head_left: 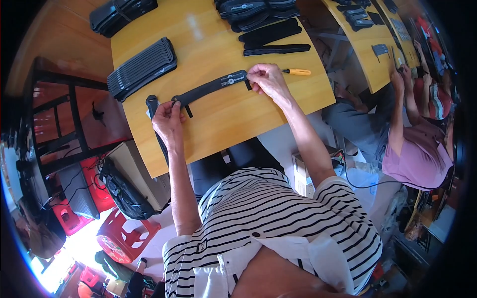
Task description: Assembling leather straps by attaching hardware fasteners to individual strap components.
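A long black strap with white printing near its right end stretches between my hands, just above the wooden table. My left hand pinches its left end, thumb uppermost, beside a small round fitting. At the other end, the fingers of my right hand close on the strap's tip. Two short black tabs stick out below the strap, one by each hand. Partly behind my left hand, another black strap lies along the table's left edge. A screwdriver with a yellow handle rests right of my right hand.
A neat stack of black straps lies at the table's left. Farther back are a tied bundle, a pile of straps and dark fabric strips. A red stool stands lower left. A co-worker in pink sits at right.
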A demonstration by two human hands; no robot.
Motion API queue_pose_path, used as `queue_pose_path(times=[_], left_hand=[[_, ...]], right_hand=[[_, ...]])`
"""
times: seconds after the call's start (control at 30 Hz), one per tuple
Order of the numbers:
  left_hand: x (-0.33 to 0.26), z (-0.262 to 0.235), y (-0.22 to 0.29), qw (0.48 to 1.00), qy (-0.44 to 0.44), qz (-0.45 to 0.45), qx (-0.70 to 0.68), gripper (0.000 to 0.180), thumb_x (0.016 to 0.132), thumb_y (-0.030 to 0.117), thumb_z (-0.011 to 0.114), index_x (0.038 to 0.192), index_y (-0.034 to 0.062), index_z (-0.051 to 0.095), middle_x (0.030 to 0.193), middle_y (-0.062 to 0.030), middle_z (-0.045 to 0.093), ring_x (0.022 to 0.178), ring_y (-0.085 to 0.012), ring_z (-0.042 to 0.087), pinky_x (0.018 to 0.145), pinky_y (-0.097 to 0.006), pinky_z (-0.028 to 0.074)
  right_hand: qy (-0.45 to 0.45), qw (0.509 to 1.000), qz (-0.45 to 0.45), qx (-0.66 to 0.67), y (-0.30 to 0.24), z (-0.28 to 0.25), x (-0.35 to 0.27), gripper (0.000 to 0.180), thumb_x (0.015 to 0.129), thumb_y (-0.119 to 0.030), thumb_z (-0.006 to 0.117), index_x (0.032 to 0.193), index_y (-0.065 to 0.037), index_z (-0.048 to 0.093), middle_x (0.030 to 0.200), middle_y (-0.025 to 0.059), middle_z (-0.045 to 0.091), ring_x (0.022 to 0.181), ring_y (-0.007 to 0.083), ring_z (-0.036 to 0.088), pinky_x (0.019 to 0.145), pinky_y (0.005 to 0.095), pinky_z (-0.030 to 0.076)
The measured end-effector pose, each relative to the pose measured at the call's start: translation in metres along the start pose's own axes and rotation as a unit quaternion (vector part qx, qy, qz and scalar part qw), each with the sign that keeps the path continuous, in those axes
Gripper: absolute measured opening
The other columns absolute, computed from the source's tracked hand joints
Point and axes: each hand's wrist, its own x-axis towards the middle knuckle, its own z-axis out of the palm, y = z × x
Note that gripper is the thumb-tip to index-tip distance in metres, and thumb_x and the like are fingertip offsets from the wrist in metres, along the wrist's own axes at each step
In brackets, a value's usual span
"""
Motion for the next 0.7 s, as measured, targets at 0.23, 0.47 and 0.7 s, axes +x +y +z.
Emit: queue_pose_path(times=[0.23, 0.47, 0.7], left_hand=[[0.0036, 0.0018, -0.0027, 1.000, -0.001, -0.005, -0.008, 0.013, 0.079, 0.008, 0.065, 0.083, -0.0041, 0.060, 0.063, -0.0045, 0.059, 0.048, -0.0071, 0.053, 0.043, -0.020, 0.045], [0.0028, 0.0038, 0.0035, 1.000, 0.015, -0.024, 0.006, 0.013, 0.079, 0.009, 0.066, 0.084, -0.0027, 0.061, 0.063, -0.0033, 0.058, 0.047, -0.0062, 0.051, 0.043, -0.018, 0.043], [0.0031, 0.0044, 0.0039, 1.000, 0.017, -0.023, -0.001, 0.015, 0.078, 0.009, 0.067, 0.082, -0.0036, 0.061, 0.062, -0.0042, 0.059, 0.046, -0.0068, 0.051, 0.041, -0.019, 0.044]], right_hand=[[0.025, 0.999, 0.035, 0.024, -0.0020, 0.0029, 0.0065, 0.008, 0.078, -0.008, 0.062, 0.077, 0.000, 0.063, 0.057, 0.0028, 0.057, 0.042, 0.0061, 0.050, 0.036, 0.0175, 0.038], [0.034, 0.998, 0.039, 0.027, -0.0008, 0.0034, 0.0084, 0.008, 0.076, -0.008, 0.062, 0.075, 0.000, 0.063, 0.056, 0.0031, 0.057, 0.042, 0.0059, 0.051, 0.036, 0.0167, 0.039], [0.042, 0.998, 0.040, 0.031, 0.0006, 0.0039, 0.0096, 0.008, 0.076, -0.007, 0.062, 0.073, 0.000, 0.063, 0.055, 0.0033, 0.057, 0.042, 0.0061, 0.051, 0.036, 0.0168, 0.039]])
